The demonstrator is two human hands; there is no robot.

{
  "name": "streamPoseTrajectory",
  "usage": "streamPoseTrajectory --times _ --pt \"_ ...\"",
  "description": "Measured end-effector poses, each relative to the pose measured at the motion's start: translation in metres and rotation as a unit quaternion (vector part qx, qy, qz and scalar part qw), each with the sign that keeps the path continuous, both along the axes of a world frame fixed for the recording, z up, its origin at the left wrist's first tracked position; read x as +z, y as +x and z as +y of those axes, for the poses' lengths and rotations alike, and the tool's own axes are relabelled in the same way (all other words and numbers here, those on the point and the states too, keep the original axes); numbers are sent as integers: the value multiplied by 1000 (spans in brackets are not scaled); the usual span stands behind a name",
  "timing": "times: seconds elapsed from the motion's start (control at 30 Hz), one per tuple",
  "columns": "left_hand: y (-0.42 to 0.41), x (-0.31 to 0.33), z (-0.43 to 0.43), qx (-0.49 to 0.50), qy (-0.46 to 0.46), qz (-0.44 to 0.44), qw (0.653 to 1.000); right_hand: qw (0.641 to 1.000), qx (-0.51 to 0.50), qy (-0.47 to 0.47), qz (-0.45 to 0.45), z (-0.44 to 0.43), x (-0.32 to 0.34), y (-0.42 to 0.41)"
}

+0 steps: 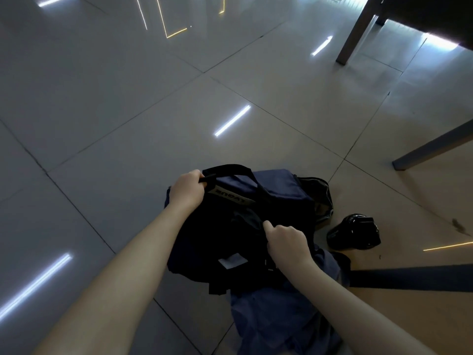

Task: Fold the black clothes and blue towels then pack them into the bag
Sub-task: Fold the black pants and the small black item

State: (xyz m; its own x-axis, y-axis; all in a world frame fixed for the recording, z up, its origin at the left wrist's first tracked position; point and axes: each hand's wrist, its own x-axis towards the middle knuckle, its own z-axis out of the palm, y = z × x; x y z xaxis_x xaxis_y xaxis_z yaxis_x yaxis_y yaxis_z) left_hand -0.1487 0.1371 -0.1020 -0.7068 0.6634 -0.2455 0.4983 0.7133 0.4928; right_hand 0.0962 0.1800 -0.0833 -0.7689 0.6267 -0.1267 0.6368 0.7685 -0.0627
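Blue cloth (281,326) bunched nearest me, bag (284,193) on the floor (128,149) just beyond. I see the left hand (188,190), fingers clamped on its black strap (227,169); right hand (288,243), fingers pinching black fabric (245,221) at its mouth.

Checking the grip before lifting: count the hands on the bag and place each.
2. The left hand grips the black handle strap at the far side of the bag; the right hand pinches dark fabric at its near side. No other hand is in view.
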Motion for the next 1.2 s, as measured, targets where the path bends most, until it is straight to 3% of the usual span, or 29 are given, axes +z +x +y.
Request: streamPoseTrajectory --times 0.1,0.3,0.53,0.6,0.73,1.07,1.2 --pt "-1 5 3 3 16 -11 1000 999 -13 9 29 1 -2 -22" --pt "-6 9 2 19 28 -37 999 996 25 -77 -29 -11 -18 -59" --pt "-13 21 4 11 52 -33 998 990 -12 -141 23 -23 -47 -85" --pt "-15 23 4 10 50 -30 998 982 19 -187 24 -27 -58 -83" --pt "-14 25 0 9 43 -21 999 977 89 -193 -25 -25 -65 -64" --pt "11 24 -23 -3 -61 -78 995 982 84 -169 -16 -10 -16 -5" --pt "26 54 -31 -31 -75 -97 992 983 69 -167 -32 -7 18 9"
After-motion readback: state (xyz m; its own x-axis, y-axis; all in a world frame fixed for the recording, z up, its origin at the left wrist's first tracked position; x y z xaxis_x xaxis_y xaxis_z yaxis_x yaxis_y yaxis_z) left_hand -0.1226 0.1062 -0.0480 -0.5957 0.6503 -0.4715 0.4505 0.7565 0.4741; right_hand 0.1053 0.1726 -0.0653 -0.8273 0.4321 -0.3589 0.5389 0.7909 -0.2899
